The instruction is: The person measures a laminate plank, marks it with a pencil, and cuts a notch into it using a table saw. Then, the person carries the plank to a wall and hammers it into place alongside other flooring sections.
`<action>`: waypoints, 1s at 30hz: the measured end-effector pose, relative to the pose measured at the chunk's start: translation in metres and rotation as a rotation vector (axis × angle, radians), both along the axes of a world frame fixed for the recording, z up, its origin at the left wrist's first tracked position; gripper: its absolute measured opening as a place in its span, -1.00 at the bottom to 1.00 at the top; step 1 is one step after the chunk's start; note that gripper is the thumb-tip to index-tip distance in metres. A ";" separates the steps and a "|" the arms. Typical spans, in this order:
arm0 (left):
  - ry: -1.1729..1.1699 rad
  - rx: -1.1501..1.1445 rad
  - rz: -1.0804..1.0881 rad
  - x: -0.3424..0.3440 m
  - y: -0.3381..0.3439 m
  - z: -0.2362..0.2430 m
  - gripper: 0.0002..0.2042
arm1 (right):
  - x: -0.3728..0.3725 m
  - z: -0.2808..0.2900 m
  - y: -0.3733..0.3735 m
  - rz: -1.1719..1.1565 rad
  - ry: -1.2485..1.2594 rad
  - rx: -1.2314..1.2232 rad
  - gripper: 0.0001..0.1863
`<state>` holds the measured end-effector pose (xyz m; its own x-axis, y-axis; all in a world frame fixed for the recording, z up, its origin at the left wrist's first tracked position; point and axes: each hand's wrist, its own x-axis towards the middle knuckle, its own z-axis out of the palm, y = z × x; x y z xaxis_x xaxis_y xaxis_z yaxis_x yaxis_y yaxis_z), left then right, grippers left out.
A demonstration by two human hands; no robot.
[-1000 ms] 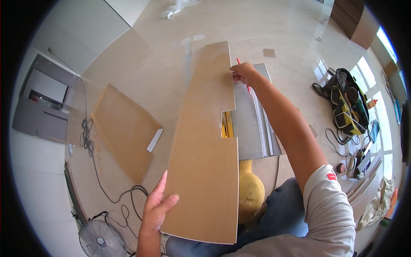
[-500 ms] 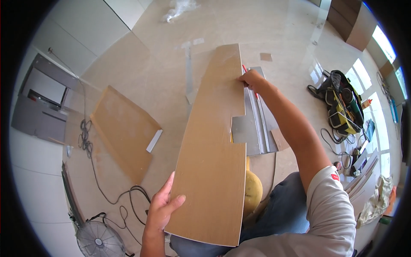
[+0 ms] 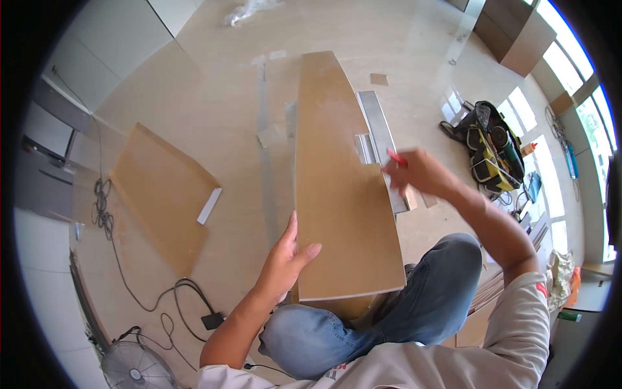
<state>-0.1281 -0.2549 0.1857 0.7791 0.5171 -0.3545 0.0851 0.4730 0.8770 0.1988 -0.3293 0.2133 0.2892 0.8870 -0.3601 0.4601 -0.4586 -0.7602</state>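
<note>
A long tan board (image 3: 343, 227) with a rectangular notch in its right edge lies lengthwise in front of me. Along its left edge, close to the near end, my left hand (image 3: 285, 266) grips it, thumb on the top face. My right hand (image 3: 418, 172) is closed around a slim red pencil (image 3: 397, 157), held by the board's right edge just nearer than the notch. Partly hidden below the board is a grey metal-looking panel (image 3: 377, 123) with lengthwise strips, visible through the notch and beyond the right edge. Under the near end a yellow surface (image 3: 350, 306) shows.
A second tan board (image 3: 165, 194) lies on the floor at left, with cables (image 3: 139, 295) around it. A fan (image 3: 136, 373) stands at near left. At right are a tool bag (image 3: 495, 152), loose tools and stacked strips (image 3: 476, 298). Plastic wrap (image 3: 249, 10) lies far off.
My right hand has come off the board's far right edge and moved nearer, carrying the red pencil. The board has turned, its far end swinging left relative to its near end. My left hand keeps its grip.
</note>
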 end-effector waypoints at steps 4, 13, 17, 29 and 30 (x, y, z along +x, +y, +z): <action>-0.032 0.084 -0.008 0.026 0.003 -0.028 -0.14 | -0.045 0.009 -0.054 0.080 -0.423 -0.073 -0.56; 0.116 0.523 -0.017 0.064 0.003 -0.038 -0.13 | -0.028 -0.028 -0.075 -0.253 -0.187 0.058 -0.80; 0.175 0.401 -0.062 0.054 0.012 -0.043 -0.14 | -0.048 -0.038 -0.065 -0.274 -0.277 0.088 -0.67; 0.252 0.509 -0.077 0.035 0.006 -0.073 -0.14 | -0.073 -0.045 -0.061 -0.114 -0.440 -0.156 -0.37; 0.270 0.486 -0.093 0.034 0.006 -0.071 -0.14 | -0.073 -0.046 -0.062 -0.116 -0.439 -0.160 -0.37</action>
